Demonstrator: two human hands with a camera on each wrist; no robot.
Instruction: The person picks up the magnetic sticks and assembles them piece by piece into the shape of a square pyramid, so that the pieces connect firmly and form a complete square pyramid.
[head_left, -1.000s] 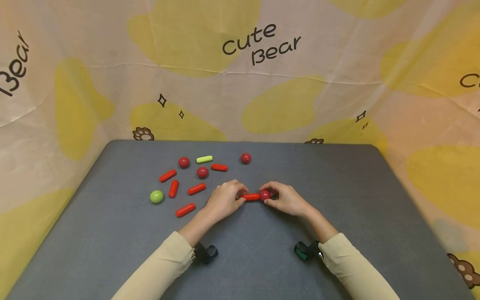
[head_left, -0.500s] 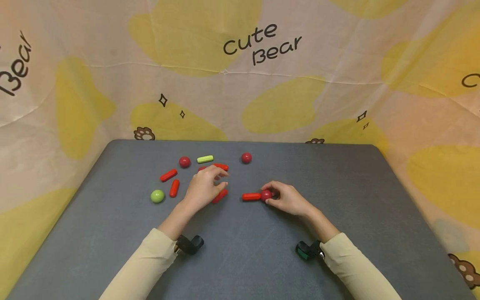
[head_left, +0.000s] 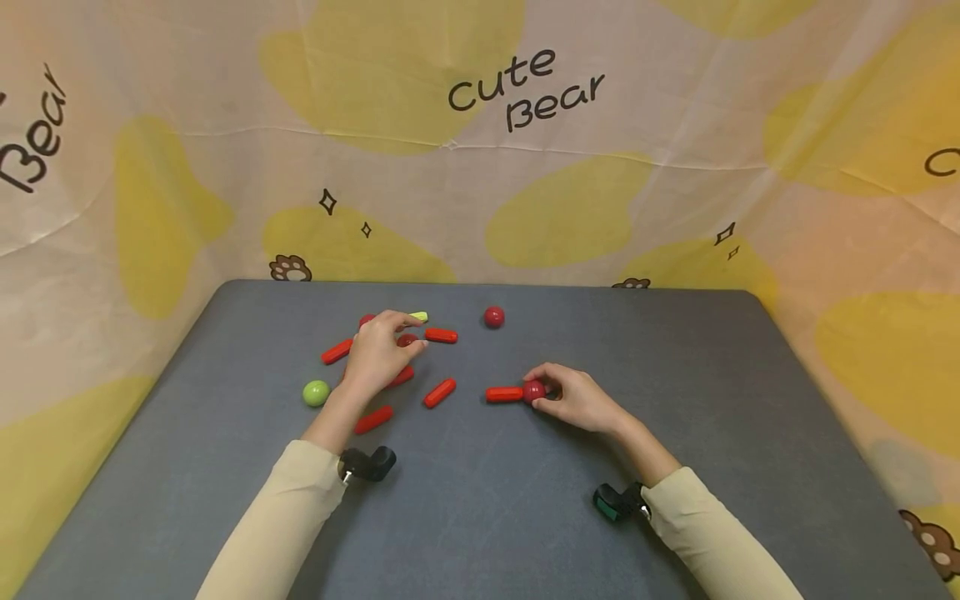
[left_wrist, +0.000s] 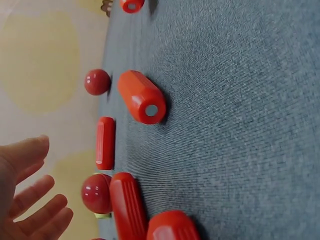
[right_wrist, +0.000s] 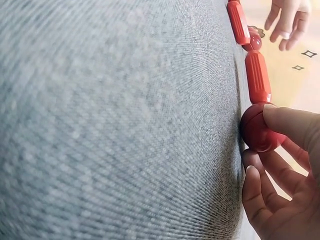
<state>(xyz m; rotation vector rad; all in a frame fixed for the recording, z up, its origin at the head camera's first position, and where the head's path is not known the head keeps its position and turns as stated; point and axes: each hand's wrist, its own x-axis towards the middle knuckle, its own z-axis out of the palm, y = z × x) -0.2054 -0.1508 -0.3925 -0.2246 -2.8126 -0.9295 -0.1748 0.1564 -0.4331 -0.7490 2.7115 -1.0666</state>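
My right hand (head_left: 573,398) pinches a red ball (head_left: 534,392) between thumb and fingertips. The ball touches the end of a red ribbed rod (head_left: 503,394) lying on the table; the right wrist view shows the held ball (right_wrist: 261,129) and rod (right_wrist: 257,75) end to end. Over the cluster at left hovers my left hand (head_left: 375,354), its fingers spread and apparently holding nothing. Behind its thumb sits another red ball (head_left: 407,341), and its fingers partly cover a green rod (head_left: 418,317). In the left wrist view, one red rod (left_wrist: 140,97) shows a grey disc in its end.
On the grey table (head_left: 675,350), several red rods lie about the left arm, one loose rod (head_left: 439,392) between the hands. A green ball (head_left: 316,393) is at far left, a red ball (head_left: 494,317) near the back. A patterned cloth (head_left: 562,208) hangs behind.
My left hand has left the end of the joined rod and moved left and back over the cluster. A loose red rod now shows where that hand was. The right hand stays on its ball.
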